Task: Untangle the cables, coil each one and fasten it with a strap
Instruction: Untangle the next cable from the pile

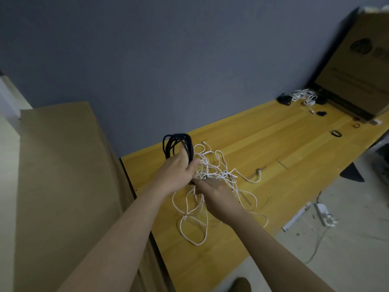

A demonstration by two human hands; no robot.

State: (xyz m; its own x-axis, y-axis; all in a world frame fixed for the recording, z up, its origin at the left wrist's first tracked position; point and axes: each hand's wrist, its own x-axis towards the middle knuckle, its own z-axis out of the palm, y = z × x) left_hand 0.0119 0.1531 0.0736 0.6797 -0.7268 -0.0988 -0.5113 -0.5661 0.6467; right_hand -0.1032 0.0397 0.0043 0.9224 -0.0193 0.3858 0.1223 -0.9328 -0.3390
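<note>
Both bare forearms reach up from six o'clock toward the centre. The left hand (179,169) is raised, fingers curled, thumb pointing to three o'clock. The right hand (214,191) lies lower, just beside it, knuckles up, fingers pointing toward ten o'clock.

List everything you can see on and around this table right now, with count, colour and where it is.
black cable coil: one, black, held above the table's near left end
white cable tangle: count unclear, white, table's near end
table: one, yellow wood, along the blue-grey wall
coiled cables: several, white and black, table's far end
straps: two small loops, black, table's far right
cardboard box: one, brown, far end
power strip: one, white, floor right
left hand: grips the black coil
right hand: in the white tangle, grip unclear
</note>
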